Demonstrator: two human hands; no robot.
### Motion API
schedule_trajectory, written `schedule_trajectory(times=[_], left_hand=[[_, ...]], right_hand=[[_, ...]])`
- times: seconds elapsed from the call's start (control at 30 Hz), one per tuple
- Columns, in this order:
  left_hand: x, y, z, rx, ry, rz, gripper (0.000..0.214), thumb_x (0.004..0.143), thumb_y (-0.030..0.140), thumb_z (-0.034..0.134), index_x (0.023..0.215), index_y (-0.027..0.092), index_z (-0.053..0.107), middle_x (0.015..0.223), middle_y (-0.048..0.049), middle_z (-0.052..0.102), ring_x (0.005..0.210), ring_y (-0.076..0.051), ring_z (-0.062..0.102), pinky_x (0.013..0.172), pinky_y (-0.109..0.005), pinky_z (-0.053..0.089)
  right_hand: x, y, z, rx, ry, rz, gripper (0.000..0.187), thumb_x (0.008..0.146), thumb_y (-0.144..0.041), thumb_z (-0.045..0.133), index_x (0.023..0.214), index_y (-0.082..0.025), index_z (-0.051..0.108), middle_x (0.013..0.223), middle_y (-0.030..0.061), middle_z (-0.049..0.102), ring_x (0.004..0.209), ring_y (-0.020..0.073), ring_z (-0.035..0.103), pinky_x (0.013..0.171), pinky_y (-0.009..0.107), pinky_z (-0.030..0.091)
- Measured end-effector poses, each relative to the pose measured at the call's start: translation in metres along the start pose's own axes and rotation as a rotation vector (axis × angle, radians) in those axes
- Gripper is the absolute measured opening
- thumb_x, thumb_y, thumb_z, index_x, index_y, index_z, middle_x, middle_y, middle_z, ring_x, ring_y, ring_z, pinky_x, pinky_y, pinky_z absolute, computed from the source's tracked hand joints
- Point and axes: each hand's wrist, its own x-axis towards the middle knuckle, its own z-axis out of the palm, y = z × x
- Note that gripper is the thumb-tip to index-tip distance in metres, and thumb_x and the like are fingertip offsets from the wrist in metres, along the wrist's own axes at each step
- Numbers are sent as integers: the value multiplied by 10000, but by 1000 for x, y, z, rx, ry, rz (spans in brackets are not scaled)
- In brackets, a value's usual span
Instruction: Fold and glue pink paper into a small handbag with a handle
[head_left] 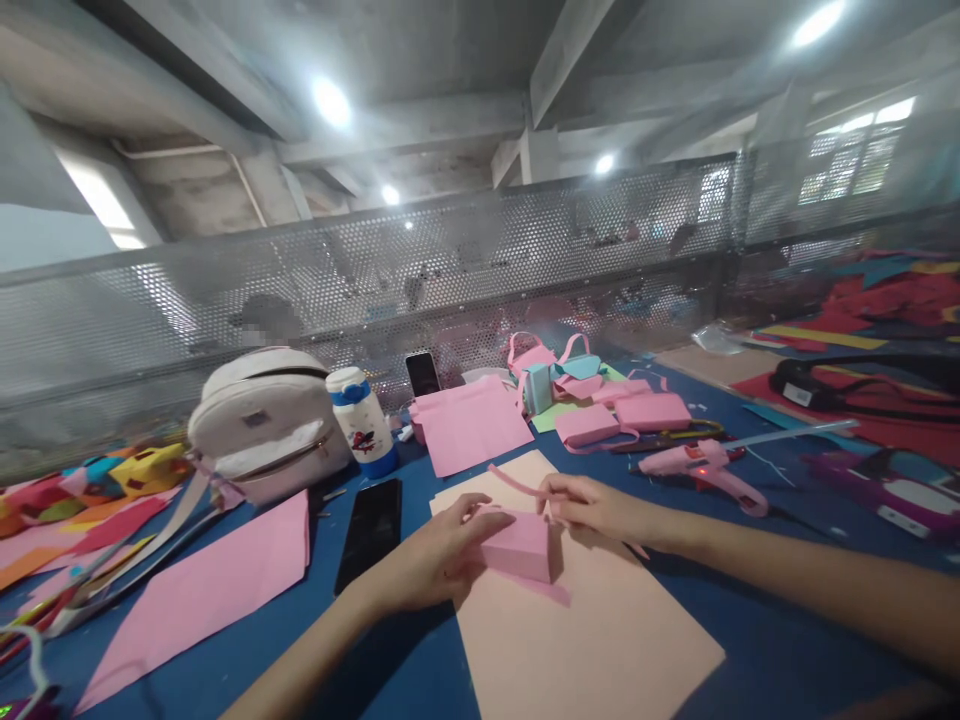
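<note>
My left hand (439, 552) is wrapped round the left end of a small pink paper box (519, 547), thumb across its top. My right hand (589, 508) is closed in a pinch at the box's far right corner, on a narrow pink paper strip (514, 482) that runs off to the left behind the box. A flat pink piece (551, 590) sticks out from under the box's near side. Beneath both hands lie large peach sheets (592, 640). To the right of my right hand rests a pink glue gun (701, 463) with a red light on.
Left of the sheets are a black phone (369, 535), pink sheets (217, 590), a white backpack (270, 420) and a bottle (362, 425). Small pink paper bags (652, 410) and scissors (667, 437) lie behind my right hand. A perforated metal screen (450, 270) stands behind the blue table (420, 650).
</note>
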Motion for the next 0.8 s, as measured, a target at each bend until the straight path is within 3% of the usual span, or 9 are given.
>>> schedule_trajectory(times=[0.1,0.2,0.33,0.4,0.5,0.6,0.7,0.8], left_hand=[[-1,-6,-5,-114,-16,-18,849,665,-28,536,1413,357,424,1421,-59,377,1347,-288,356,1078,-384,382],[-1,-10,-5,-228,13,-52,712,729,38,582,1367,345,506,1320,-58,465,1228,-260,476,1040,-377,414],[3,-8,-6,-358,67,-85,504,799,245,687,1294,298,607,1182,-68,585,1087,-246,556,960,-358,447],[5,-5,-9,-435,132,-138,454,780,298,720,1229,281,660,1176,-70,622,1058,-251,566,922,-342,447],[8,1,-13,-536,238,-207,367,798,383,697,1143,260,702,1168,-70,644,993,-238,579,846,-310,452],[15,6,-10,-619,328,-262,375,845,511,602,1013,196,717,964,-63,662,810,-194,580,702,-269,453],[24,8,0,-697,421,-351,517,836,636,516,772,145,663,675,-11,549,607,-153,508,545,-243,395],[32,11,13,-752,514,-432,571,825,689,481,715,145,615,625,18,473,549,-135,459,508,-241,362]], right_hand=[[-1,0,0,67,7,34,344,814,-469,628,955,-166,547,646,-55,470,517,75,390,492,199,297],[-5,-7,-4,81,47,48,454,809,-512,642,1101,-180,539,711,-29,544,559,94,475,483,197,340],[-8,-10,-10,109,66,18,483,843,-516,626,1208,-215,527,815,-1,611,594,101,544,479,188,399],[-6,-6,-12,84,66,-35,445,851,-516,615,1148,-185,583,905,39,649,662,119,592,536,209,452],[-5,0,-13,-55,60,-157,439,853,-504,608,1133,-168,636,1104,99,655,937,208,638,796,322,515],[-8,2,-7,-272,43,-255,648,789,-465,691,1352,-189,527,1402,135,491,1296,293,458,1075,428,365],[-12,2,4,-441,26,-226,988,666,-425,794,1502,-196,321,1557,152,265,1435,347,236,1131,463,295],[-11,4,17,-486,61,-234,973,691,-385,771,1519,-218,286,1572,140,242,1439,346,233,1140,470,287]])
